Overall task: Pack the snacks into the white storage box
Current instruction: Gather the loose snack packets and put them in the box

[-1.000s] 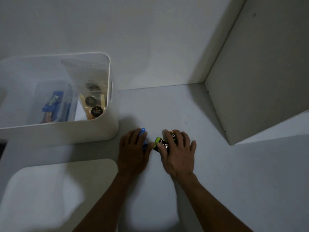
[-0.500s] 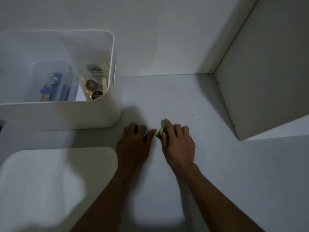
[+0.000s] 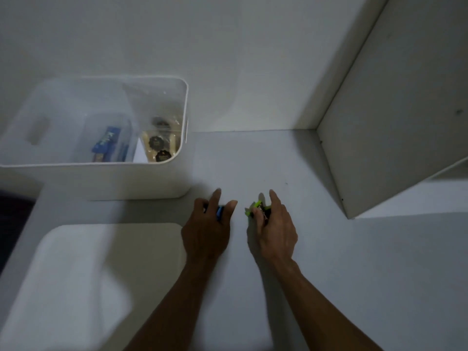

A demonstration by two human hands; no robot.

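my left hand [image 3: 206, 230] clasps a blue snack [image 3: 219, 212], right hand [image 3: 274, 230] a green-edged one [image 3: 255, 207]; i'd lift both clear over the white storage box [image 3: 101, 179] rim.

The left hand [image 3: 206, 230] grips a blue snack [image 3: 219, 212]. The right hand [image 3: 274, 230] grips a green-edged snack [image 3: 254, 206]. The white box [image 3: 101, 181] stands just beside them.

The left hand [image 3: 206, 230] and right hand [image 3: 274, 231] have drawn apart, each gripping 1 snack.
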